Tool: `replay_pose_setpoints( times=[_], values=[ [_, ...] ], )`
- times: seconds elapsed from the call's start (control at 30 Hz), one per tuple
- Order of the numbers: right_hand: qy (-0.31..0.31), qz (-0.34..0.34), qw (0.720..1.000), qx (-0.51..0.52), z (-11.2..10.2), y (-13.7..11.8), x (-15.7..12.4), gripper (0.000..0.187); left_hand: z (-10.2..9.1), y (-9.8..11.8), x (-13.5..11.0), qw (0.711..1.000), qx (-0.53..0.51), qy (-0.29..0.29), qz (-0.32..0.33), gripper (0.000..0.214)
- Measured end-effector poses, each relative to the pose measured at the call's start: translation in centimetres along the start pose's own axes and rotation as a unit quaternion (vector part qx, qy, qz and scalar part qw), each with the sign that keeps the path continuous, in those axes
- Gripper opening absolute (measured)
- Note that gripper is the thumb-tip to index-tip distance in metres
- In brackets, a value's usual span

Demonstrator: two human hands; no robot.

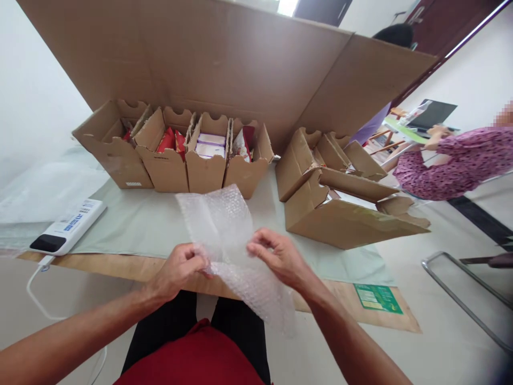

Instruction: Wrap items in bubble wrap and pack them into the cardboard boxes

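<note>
Both hands pinching a bubble wrap sheet [224,235] over the bench [140,224] edge: left hand [180,270] grips its left side, right hand [276,256] the right. Lower end droops past the lap, hard to see. Row of small boxes [180,149] behind, contents mostly hidden. Co-worker's sleeve [452,166] cut off at far right.

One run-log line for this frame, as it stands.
left hand: grips bubble wrap | right hand: grips bubble wrap | position: over table edge | behind: row of open cardboard boxes, packets inside
</note>
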State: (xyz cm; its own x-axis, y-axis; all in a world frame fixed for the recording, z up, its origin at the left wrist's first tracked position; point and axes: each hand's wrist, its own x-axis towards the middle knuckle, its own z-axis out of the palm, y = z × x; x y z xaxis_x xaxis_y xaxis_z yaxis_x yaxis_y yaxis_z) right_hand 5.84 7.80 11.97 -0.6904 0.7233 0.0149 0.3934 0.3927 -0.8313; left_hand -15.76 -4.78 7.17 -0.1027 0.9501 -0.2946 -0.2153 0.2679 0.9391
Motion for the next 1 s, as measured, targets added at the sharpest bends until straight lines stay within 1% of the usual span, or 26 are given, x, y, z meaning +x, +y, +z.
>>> replay_pose_setpoints(
  times=[0.07,0.1,0.17,0.27,0.33,0.4,0.43,0.5,0.57,0.6,0.67,0.7,0.77,0.8,0.83,0.9,0.93,1.0],
  values=[
    [0.008,-0.011,0.999,-0.036,-1.7,0.5,2.0,0.016,-0.8,-1.5,-1.4,0.998,0.018,0.046,0.043,0.018],
    [0.001,-0.019,0.998,-0.062,-2.2,0.8,3.3,0.013,-1.0,-2.3,-2.1,0.997,0.022,0.056,0.042,0.021],
    [-0.036,-0.043,0.992,-0.116,-2.5,1.1,6.3,0.009,-1.0,-3.6,-3.3,0.998,0.014,0.062,-0.001,0.025],
    [-0.102,-0.079,0.976,-0.173,-1.3,1.5,10.8,0.005,-0.1,-4.5,-4.0,0.994,-0.028,0.072,-0.080,0.030],
    [-0.111,-0.087,0.972,-0.190,-0.5,1.7,12.8,0.003,0.6,-4.6,-3.7,0.987,-0.080,0.080,-0.118,0.039],
    [-0.086,-0.081,0.973,-0.196,-0.9,1.8,13.6,0.008,1.1,-4.6,-3.3,0.976,-0.128,0.079,-0.154,0.046],
    [-0.070,-0.078,0.976,-0.192,-1.5,1.9,13.4,0.012,1.2,-4.7,-3.1,0.972,-0.145,0.075,-0.170,0.047],
    [-0.054,-0.075,0.980,-0.178,-3.1,1.9,11.9,0.021,1.1,-4.8,-2.8,0.965,-0.168,0.062,-0.194,0.042],
    [-0.073,-0.078,0.981,-0.164,-4.4,1.9,9.6,0.026,0.9,-4.9,-2.7,0.961,-0.178,0.052,-0.205,0.035],
    [-0.093,-0.082,0.979,-0.164,-4.7,1.9,8.3,0.028,0.8,-4.9,-2.6,0.960,-0.182,0.050,-0.208,0.031],
    [-0.134,-0.099,0.968,-0.187,-4.2,2.2,6.2,0.038,0.6,-4.8,-2.7,0.958,-0.185,0.050,-0.212,0.025],
    [-0.152,-0.110,0.960,-0.206,-3.6,2.4,5.5,0.047,0.5,-4.8,-2.7,0.958,-0.184,0.053,-0.214,0.023],
    [-0.183,-0.131,0.942,-0.248,-2.1,2.9,4.5,0.065,0.5,-4.4,-2.7,0.957,-0.179,0.064,-0.218,0.020],
    [-0.194,-0.137,0.934,-0.267,-1.5,3.1,4.2,0.066,0.4,-4.2,-2.6,0.958,-0.175,0.069,-0.217,0.019],
    [-0.198,-0.142,0.927,-0.284,-1.1,3.2,3.9,0.062,0.4,-3.9,-2.5,0.959,-0.171,0.076,-0.213,0.020],
    [-0.187,-0.147,0.915,-0.324,-1.0,3.2,2.9,0.044,0.3,-3.4,-2.1,0.961,-0.166,0.092,-0.199,0.020],
    [-0.178,-0.146,0.911,-0.343,-1.3,3.1,2.1,0.035,0.2,-3.1,-1.8,0.962,-0.166,0.102,-0.190,0.020],
    [-0.171,-0.132,0.906,-0.364,-2.4,3.1,-0.1,0.027,-0.2,-2.7,-1.4,0.961,-0.171,0.115,-0.184,0.019]
  ],
)
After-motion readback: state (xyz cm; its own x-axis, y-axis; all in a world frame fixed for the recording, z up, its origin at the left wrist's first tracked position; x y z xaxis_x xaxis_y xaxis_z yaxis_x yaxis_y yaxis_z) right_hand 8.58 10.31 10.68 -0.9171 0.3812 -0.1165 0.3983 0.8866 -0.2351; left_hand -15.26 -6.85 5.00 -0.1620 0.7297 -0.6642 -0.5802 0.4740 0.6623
